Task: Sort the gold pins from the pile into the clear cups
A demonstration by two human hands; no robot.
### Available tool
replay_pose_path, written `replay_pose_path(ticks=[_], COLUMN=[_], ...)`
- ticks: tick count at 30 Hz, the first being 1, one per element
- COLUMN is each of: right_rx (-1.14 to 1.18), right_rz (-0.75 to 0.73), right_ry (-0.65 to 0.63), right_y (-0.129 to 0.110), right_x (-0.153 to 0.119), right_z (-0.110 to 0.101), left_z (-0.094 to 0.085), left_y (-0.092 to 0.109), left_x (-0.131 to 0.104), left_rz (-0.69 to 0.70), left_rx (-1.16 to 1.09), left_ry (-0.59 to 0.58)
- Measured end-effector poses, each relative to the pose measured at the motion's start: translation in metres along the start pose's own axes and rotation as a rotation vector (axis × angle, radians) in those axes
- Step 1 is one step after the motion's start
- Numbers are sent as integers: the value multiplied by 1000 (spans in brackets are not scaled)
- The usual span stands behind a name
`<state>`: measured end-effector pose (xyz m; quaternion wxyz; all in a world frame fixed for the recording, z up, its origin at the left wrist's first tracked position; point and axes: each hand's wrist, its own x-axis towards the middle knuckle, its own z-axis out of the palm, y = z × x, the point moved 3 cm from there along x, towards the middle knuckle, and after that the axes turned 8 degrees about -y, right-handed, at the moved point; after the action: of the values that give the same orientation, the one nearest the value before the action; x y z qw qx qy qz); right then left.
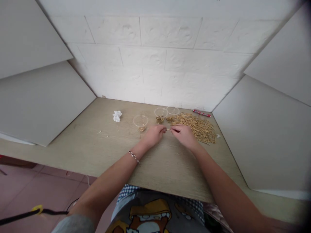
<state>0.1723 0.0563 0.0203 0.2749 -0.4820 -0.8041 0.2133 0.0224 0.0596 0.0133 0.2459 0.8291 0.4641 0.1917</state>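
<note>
My left hand (154, 134) and my right hand (185, 135) meet over the table, fingertips pinched and a small gap apart. A thin gold-coloured stick (168, 129) bridges that gap, its ends hidden in the fingers of both hands. To the right, partly behind my right hand, lies a wide heap of similar gold-coloured sticks (200, 128). Just beyond my hands stand a clear plastic cup (161, 112) and another clear cup (173, 110), each with small gold-coloured pieces low inside. A third clear cup (140, 120), left of my left hand, holds a few small pieces.
Crumpled white tissue (117, 116) lies at the back left. A red tube-like item (201, 113) rests by the wall behind the heap. Pale panels, one at left (43, 103) and one at right (267, 136), flank the wooden table (165, 171); a white wall (150, 71) closes the back.
</note>
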Motion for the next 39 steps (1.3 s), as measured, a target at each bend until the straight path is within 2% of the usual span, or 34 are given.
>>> replay_pose_path(ticks=[9,15,23,31,39], right_rx=[197,42,-152,-367,-341], right_rz=[115,45,-65,-79,-88], right_ry=[-106,-126,-78,-36,-36], right_y=[7,2,-2,-12,-12], right_x=[0,-1,0,-1,-1], right_z=[0,0,4,6,3], left_z=[-1,1,2,2,0], left_y=[1,-1,-2,-1,-4], left_x=[-1,-1,-1,3,4], left_rz=[51,51,44,-43,-38], left_rx=[48,105,55,-37,-81], left_ry=[-20,-37,-28,14,16])
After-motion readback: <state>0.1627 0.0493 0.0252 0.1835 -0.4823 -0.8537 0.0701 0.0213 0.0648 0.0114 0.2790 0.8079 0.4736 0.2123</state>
